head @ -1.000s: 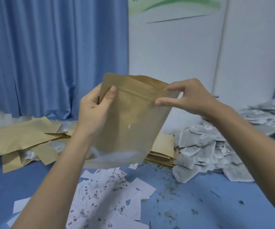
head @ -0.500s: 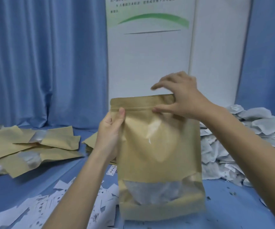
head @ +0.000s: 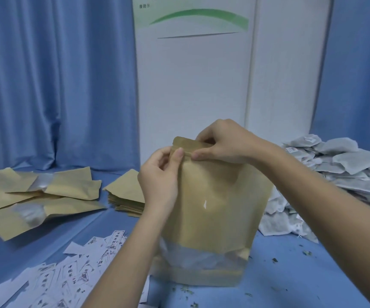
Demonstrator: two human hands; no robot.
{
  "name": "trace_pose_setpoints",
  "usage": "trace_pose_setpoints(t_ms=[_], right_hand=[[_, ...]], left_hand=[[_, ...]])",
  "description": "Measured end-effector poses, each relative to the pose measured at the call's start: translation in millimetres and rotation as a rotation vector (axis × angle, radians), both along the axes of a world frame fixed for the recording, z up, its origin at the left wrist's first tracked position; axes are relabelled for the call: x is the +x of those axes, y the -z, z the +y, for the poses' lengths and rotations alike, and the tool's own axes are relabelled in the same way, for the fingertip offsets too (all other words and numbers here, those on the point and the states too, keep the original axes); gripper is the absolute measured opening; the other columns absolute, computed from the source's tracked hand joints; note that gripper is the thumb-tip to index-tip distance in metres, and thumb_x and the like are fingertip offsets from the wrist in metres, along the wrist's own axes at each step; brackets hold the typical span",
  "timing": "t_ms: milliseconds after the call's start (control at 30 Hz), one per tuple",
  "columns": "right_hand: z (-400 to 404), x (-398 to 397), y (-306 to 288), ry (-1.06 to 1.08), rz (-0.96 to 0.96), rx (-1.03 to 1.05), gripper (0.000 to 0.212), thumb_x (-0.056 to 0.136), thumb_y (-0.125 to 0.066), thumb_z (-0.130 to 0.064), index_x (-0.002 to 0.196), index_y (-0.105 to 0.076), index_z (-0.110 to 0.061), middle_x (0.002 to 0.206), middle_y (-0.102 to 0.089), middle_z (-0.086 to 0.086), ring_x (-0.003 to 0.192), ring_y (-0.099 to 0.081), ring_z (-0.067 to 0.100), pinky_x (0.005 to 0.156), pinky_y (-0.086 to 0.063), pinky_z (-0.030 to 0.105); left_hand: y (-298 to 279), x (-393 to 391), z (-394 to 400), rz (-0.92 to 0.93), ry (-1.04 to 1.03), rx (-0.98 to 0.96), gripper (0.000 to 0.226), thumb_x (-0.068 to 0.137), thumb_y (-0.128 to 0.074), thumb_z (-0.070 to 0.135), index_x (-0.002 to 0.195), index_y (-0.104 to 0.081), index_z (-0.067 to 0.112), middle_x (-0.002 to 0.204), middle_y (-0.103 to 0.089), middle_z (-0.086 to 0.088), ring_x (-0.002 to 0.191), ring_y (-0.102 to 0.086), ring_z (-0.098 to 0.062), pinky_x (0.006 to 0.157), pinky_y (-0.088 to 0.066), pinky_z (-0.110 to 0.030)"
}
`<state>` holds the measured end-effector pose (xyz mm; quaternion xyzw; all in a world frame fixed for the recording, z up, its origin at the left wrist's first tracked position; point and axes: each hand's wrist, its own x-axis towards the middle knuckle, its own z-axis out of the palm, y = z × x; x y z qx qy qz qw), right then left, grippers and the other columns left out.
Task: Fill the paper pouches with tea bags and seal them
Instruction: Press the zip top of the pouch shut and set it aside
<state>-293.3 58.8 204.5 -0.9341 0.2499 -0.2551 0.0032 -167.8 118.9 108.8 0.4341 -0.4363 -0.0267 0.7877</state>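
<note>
The pouch (head: 215, 203) stands upright on the blue table (head: 290, 274), near the front edge and a little right of centre, its flat bottom on the cloth and its clear window low down showing pale tea bags inside. Both hands are at its top strip: the left hand (head: 157, 181) pinches the left corner between thumb and fingers, and the right hand (head: 221, 141) grips the top just beside it, thumb in front and fingers curled over the back. It looks like the zip line is being pressed closed from the left end. The pouch seems light, with only a modest load sitting in the base, so it will probably tip if pushed from the top without support. The paper looks stiff enough to stand yet creases easily, and the window film is likely slick, so the top band is the sensible place to hold it, pinching front against back and sliding along the strip. Holding the belly would only squash the bags. To the far right lies a heap of loose tea bags (head: 339, 165); to the left lie flat pouches (head: 46, 192) and a neat stack (head: 126, 196); small printed labels (head: 68, 270) are scattered near the left front.
</note>
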Motion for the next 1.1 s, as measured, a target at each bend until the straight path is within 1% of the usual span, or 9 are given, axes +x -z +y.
trace_pose_setpoints(t_ms=[133, 267, 367, 533, 600, 700, 867, 967, 1100], right_hand=[[-0.9, 5.0, 3.4, 0.048, -0.022, -0.051, 0.023, 0.075, -0.071, -0.033, 0.059, -0.06, -0.021, 0.05, -0.049, -0.007, 0.055, -0.045, 0.01, 0.056, -0.037, 0.029], [-3.9, -0.4, 4.7, 0.024, -0.035, -0.025, 0.017, 0.077, -0.071, -0.037, 0.076, -0.071, -0.02, 0.061, -0.061, -0.007, 0.061, -0.052, 0.008, 0.054, -0.039, 0.018], [-4.2, 0.5, 6.1, 0.031, -0.023, -0.063, 0.02, 0.078, -0.069, -0.036, 0.071, -0.068, -0.017, 0.059, -0.059, -0.002, 0.06, -0.051, 0.012, 0.058, -0.041, 0.029], [-6.6, -8.9, 5.2, 0.06, 0.048, -0.009, 0.021, 0.076, -0.07, -0.042, 0.078, -0.071, -0.021, 0.061, -0.061, -0.009, 0.06, -0.053, 0.003, 0.055, -0.04, 0.025], [-8.9, -17.3, 2.6, 0.06, 0.079, -0.006, 0.021, 0.075, -0.072, -0.041, 0.063, -0.064, -0.025, 0.052, -0.056, -0.012, 0.053, -0.05, 0.0, 0.048, -0.035, 0.017], [-12.5, -18.9, 2.2, 0.047, 0.057, -0.077, 0.038, 0.078, -0.072, -0.034, 0.059, -0.051, -0.01, 0.048, -0.035, -0.004, 0.049, -0.033, 0.01, 0.047, -0.021, 0.024], [-10.8, -20.5, 4.2, -0.027, 0.012, -0.007, 0.018, 0.076, -0.074, -0.036, 0.069, -0.066, -0.022, 0.051, -0.052, -0.014, 0.055, -0.048, -0.001, 0.05, -0.035, 0.012], [-13.3, -31.1, 6.7, -0.015, 0.039, 0.031, 0.013, 0.075, -0.074, -0.037, 0.078, -0.07, -0.025, 0.061, -0.059, -0.018, 0.059, -0.052, -0.011, 0.054, -0.038, 0.007], [-18.1, -35.5, 20.5, 0.002, 0.084, -0.137, 0.035, 0.085, -0.064, -0.038, 0.065, -0.051, -0.013, 0.054, -0.042, -0.004, 0.054, -0.04, 0.011, 0.055, -0.03, 0.027]], left_hand=[[4.9, -5.0, -5.0, -0.139, -0.172, 0.08, 0.016, 0.093, -0.057, 0.025, 0.077, -0.057, 0.023, 0.065, -0.055, 0.01, 0.063, -0.049, -0.006, 0.06, -0.035, -0.02], [4.6, -7.3, -6.5, -0.117, -0.117, 0.106, 0.012, 0.092, -0.058, 0.03, 0.085, -0.06, 0.02, 0.076, -0.061, 0.012, 0.077, -0.056, -0.008, 0.065, -0.038, -0.015], [4.2, -10.1, -6.3, -0.088, -0.031, 0.119, 0.016, 0.09, -0.06, 0.034, 0.079, -0.057, 0.024, 0.073, -0.061, 0.016, 0.078, -0.056, -0.003, 0.065, -0.039, -0.012], [0.4, 0.3, -6.5, -0.119, 0.004, 0.135, 0.034, 0.088, -0.064, 0.031, 0.07, -0.056, 0.003, 0.064, -0.05, -0.011, 0.064, -0.041, -0.017, 0.064, -0.032, -0.032], [-1.0, 3.6, -5.3, -0.105, -0.019, 0.105, 0.042, 0.088, -0.064, 0.03, 0.069, -0.049, -0.003, 0.064, -0.04, -0.008, 0.064, -0.035, -0.016, 0.063, -0.027, -0.031], [-0.5, 2.5, -3.1, -0.115, -0.004, 0.087, 0.044, 0.089, -0.064, 0.031, 0.069, -0.046, -0.004, 0.063, -0.036, -0.005, 0.063, -0.033, -0.013, 0.06, -0.026, -0.03], [-5.1, 5.3, 2.4, -0.011, 0.221, 0.166, 0.017, 0.073, -0.078, 0.03, 0.075, -0.071, 0.015, 0.074, -0.071, -0.001, 0.069, -0.064, -0.014, 0.066, -0.051, -0.032], [-2.6, 8.7, 1.9, -0.013, 0.127, 0.189, 0.008, 0.072, -0.08, 0.026, 0.07, -0.073, 0.024, 0.074, -0.073, 0.007, 0.073, -0.069, -0.013, 0.07, -0.055, -0.034], [3.4, 3.5, 0.3, -0.007, 0.084, 0.139, 0.01, 0.072, -0.079, 0.021, 0.068, -0.072, 0.026, 0.074, -0.074, 0.007, 0.075, -0.069, -0.016, 0.076, -0.056, -0.037]])
